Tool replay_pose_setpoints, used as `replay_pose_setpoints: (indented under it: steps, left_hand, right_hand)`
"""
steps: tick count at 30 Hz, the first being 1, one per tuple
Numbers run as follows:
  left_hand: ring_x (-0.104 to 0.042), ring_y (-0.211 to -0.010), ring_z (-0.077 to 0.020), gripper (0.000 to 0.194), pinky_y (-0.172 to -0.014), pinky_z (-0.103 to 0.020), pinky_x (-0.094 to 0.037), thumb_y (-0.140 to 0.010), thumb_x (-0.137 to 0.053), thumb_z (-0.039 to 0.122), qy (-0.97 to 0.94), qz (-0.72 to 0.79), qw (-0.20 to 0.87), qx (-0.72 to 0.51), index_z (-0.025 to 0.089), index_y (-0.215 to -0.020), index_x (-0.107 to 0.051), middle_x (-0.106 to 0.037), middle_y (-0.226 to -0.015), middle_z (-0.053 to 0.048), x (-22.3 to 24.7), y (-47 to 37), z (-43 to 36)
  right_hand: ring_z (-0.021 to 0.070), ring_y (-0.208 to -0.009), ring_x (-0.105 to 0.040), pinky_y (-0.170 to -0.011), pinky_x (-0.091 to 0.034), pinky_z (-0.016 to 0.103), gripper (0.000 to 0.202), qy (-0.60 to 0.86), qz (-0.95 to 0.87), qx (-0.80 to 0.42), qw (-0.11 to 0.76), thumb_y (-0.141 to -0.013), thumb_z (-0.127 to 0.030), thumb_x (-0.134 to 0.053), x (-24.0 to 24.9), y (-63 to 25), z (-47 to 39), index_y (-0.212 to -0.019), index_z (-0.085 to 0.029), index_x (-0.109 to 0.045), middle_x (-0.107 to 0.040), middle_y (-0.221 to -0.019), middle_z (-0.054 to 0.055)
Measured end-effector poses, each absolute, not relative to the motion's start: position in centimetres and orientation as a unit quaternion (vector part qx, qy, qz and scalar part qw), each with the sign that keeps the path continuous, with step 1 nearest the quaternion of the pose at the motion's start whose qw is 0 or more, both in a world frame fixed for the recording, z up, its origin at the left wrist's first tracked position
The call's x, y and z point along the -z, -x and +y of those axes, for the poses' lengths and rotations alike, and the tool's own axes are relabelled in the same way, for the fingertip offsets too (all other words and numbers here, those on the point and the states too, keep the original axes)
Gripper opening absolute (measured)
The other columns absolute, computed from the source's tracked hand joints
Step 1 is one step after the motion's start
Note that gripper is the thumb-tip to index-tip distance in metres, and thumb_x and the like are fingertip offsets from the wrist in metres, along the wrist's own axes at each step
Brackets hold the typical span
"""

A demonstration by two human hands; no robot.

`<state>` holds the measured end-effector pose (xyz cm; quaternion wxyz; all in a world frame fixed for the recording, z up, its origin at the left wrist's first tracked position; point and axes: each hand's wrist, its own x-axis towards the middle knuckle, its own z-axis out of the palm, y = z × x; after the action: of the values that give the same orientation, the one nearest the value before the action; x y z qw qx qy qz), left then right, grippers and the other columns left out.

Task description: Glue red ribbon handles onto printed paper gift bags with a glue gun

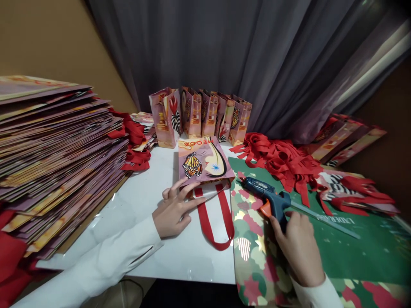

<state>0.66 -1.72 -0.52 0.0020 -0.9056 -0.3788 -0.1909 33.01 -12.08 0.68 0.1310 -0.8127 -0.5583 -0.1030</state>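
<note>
Left hand (173,211), grip flat & open, fingers spread, presses butterfly-print paper bag (205,161) on white desk (141,201); red handle (214,222) loops just right of it. Right hand (297,246), grip closed round blue glue gun (268,197); red ribbon pile (282,160) beyond. Bag lettering upside down, unreadable.

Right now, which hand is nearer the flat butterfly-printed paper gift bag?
Left. The left hand presses on the butterfly-printed paper gift bag's open edge; the right hand grips the blue glue gun beside it.

Flat butterfly-print paper bag (204,163) (red ribbon handle) lies on white tabletop; blue glue gun (269,200) lies beside it
</note>
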Motion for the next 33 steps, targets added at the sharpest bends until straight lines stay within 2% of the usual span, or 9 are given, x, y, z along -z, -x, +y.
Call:
replay_pose_setpoints:
  steps: [3, 6, 10, 13, 16, 22, 26, 30, 33]
  left_hand:
    - [-0.017, -0.142, -0.039, 0.077, -0.092, -0.05, -0.035, -0.068, -0.051, 0.013, 0.906, -0.379, 0.002, 0.189, 0.045, -0.138, -0.048, -0.03, -0.154, 0.0, 0.5, -0.7, -1.7]
    - [-0.015, -0.142, -0.0391, 0.073, -0.093, -0.051, -0.034, -0.068, -0.051, 0.014, 0.905, -0.382, -0.003, 0.186, 0.043, -0.135, -0.052, -0.028, -0.154, 0.0, 0.5, -0.7, -1.8]
    - [-0.016, -0.142, -0.0397, 0.073, -0.094, -0.051, -0.033, -0.068, -0.052, 0.013, 0.906, -0.382, -0.004, 0.184, 0.043, -0.134, -0.054, -0.027, -0.155, 0.0, 0.5, -0.7, -1.8]
    - [-0.016, -0.142, -0.0397, 0.075, -0.093, -0.05, -0.034, -0.068, -0.051, 0.013, 0.906, -0.382, -0.002, 0.179, 0.042, -0.137, -0.05, -0.027, -0.155, -0.001, 0.4, -0.8, -1.8]
    - [-0.016, -0.142, -0.0401, 0.076, -0.092, -0.049, -0.034, -0.068, -0.051, 0.012, 0.907, -0.379, -0.007, 0.181, 0.042, -0.137, -0.05, -0.027, -0.155, 0.0, 0.4, -0.8, -1.8]
    - [-0.015, -0.142, -0.0404, 0.075, -0.093, -0.05, -0.033, -0.067, -0.052, 0.012, 0.906, -0.381, -0.026, 0.183, 0.043, -0.136, -0.051, -0.025, -0.156, 0.001, 0.4, -0.8, -1.8]
    - [-0.015, -0.142, -0.0395, 0.073, -0.092, -0.05, -0.035, -0.067, -0.051, 0.012, 0.907, -0.381, -0.016, 0.178, 0.041, -0.134, -0.052, -0.022, -0.156, 0.0, 0.4, -0.8, -1.9]
    - [-0.014, -0.142, -0.0399, 0.073, -0.092, -0.051, -0.035, -0.066, -0.051, 0.012, 0.908, -0.38, -0.016, 0.177, 0.04, -0.134, -0.053, -0.021, -0.157, 0.0, 0.3, -0.8, -1.9]
    - [-0.014, -0.142, -0.0409, 0.074, -0.092, -0.053, -0.035, -0.066, -0.051, 0.012, 0.908, -0.379, -0.018, 0.179, 0.041, -0.134, -0.053, -0.021, -0.157, 0.0, 0.3, -0.7, -1.9]
  right_hand:
    - [0.034, -0.082, -0.061, -0.075, -0.05, 0.045, 0.05, 0.818, -0.56, 0.013, 0.133, -0.085, -0.063, -0.044, 1.3, -35.5, -12.0, -0.091, -0.015, -0.055, -0.061, -0.084, 0.017]
    - [0.0332, -0.084, -0.066, -0.074, -0.052, 0.044, 0.061, 0.831, -0.508, -0.114, 0.195, -0.072, -0.069, -0.056, 1.4, -36.6, -10.8, -0.1, -0.015, -0.057, -0.067, -0.092, 0.017]
    - [0.0311, -0.08, -0.069, -0.071, -0.055, 0.041, 0.063, 0.823, -0.384, -0.303, 0.288, -0.056, -0.054, -0.073, -0.9, -36.8, -9.7, -0.105, -0.016, -0.06, -0.072, -0.094, 0.014]
    - [0.0275, -0.072, -0.07, -0.061, -0.055, 0.036, 0.077, 0.793, -0.294, -0.407, 0.345, -0.053, -0.045, -0.082, -2.4, -35.8, -10.6, -0.12, -0.017, -0.057, -0.074, -0.091, 0.01]
    - [0.0253, -0.074, -0.07, -0.062, -0.055, 0.034, 0.09, 0.731, -0.242, -0.467, 0.436, -0.055, -0.042, -0.086, -3.0, -34.6, -12.4, -0.133, -0.02, -0.048, -0.075, -0.094, 0.008]
    - [0.0177, -0.059, -0.059, -0.055, -0.048, 0.032, 0.077, 0.546, -0.26, -0.582, 0.544, -0.061, -0.051, -0.081, -3.3, -34.1, -14.6, -0.13, -0.027, -0.056, -0.074, -0.104, 0.01]
    - [0.0202, -0.064, -0.059, -0.056, -0.048, 0.034, 0.063, 0.532, -0.321, -0.602, 0.502, -0.059, -0.054, -0.08, -3.6, -34.7, -14.1, -0.114, -0.027, -0.065, -0.073, -0.103, 0.01]
    - [0.0152, -0.052, -0.052, -0.05, -0.044, 0.029, 0.035, 0.659, -0.416, -0.527, 0.34, -0.061, -0.049, -0.081, -3.7, -35.5, -11.8, -0.071, -0.019, -0.067, -0.064, -0.063, 0.003]
    - [0.017, -0.057, -0.055, -0.053, -0.048, 0.03, 0.028, 0.647, -0.544, -0.472, 0.249, -0.061, -0.043, -0.077, -4.0, -35.6, -9.3, -0.07, -0.019, -0.067, -0.062, -0.064, 0.002]
